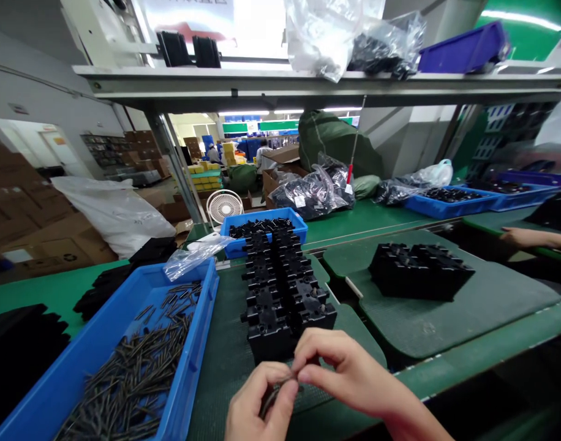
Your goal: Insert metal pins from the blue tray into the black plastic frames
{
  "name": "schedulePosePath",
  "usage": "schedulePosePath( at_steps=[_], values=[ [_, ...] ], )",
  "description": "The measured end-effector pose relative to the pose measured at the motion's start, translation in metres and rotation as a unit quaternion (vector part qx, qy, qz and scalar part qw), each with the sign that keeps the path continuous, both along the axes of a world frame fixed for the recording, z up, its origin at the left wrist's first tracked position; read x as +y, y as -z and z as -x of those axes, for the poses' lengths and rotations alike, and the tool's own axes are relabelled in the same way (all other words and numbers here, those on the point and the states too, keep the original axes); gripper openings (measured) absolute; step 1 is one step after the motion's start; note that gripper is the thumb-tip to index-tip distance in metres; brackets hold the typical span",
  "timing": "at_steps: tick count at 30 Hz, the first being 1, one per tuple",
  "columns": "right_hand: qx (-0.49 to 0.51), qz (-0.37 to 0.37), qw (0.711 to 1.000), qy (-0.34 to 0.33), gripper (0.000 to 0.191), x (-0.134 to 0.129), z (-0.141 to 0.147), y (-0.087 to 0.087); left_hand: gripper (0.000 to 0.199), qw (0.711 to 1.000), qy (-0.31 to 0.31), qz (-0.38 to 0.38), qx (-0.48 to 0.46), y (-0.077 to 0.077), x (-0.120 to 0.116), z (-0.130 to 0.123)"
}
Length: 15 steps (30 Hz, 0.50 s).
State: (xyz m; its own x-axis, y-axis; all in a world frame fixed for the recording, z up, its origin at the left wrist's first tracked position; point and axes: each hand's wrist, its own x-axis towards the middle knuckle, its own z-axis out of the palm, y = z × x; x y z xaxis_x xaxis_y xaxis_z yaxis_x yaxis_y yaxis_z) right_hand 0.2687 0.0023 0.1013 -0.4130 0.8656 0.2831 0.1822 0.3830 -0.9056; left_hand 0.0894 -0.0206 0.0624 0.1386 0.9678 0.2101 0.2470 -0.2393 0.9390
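Observation:
My left hand [258, 401] is closed around a few thin dark metal pins [269, 398], mostly hidden by the fingers. Its fingertips meet those of my right hand [342, 370], which is pinched at the pins' ends; what exactly sits in that pinch is too small to tell. Just beyond both hands, two rows of black plastic housings [267, 306] stand side by side on the green mat. A few metal pins stick up from the housings on the right-hand row. To the left, a blue bin [202, 324] holds many loose metal pins [138, 367] like those in my hand.
A second blue bin [297, 228] with small black parts stands behind the rows. More black housings [421, 269] sit on the right mat [501, 294]. Black stacks [21, 355] lie at the far left. An overhead shelf [262, 89] crosses above. Another person's hand [522, 237] shows at right.

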Motion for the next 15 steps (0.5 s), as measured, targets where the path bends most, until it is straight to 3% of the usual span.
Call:
schedulePosePath(
  at_steps=[6,9,15],
  values=[
    [0.012,0.015,1.0,-0.009,0.004,-0.0004,0.001,0.0035,0.019,0.992,0.044,0.083,-0.088,-0.0072,0.0003,-0.0007],
    [-0.01,-0.008,1.0,-0.005,0.006,0.0,0.0035,0.0037,0.019,0.986,0.018,0.116,-0.123,-0.0079,0.0012,0.0007],
    [-0.044,-0.032,0.998,0.003,0.009,-0.0015,0.0084,0.0048,0.023,0.993,-0.011,0.101,-0.064,-0.0041,0.0015,0.0059]
  ],
)
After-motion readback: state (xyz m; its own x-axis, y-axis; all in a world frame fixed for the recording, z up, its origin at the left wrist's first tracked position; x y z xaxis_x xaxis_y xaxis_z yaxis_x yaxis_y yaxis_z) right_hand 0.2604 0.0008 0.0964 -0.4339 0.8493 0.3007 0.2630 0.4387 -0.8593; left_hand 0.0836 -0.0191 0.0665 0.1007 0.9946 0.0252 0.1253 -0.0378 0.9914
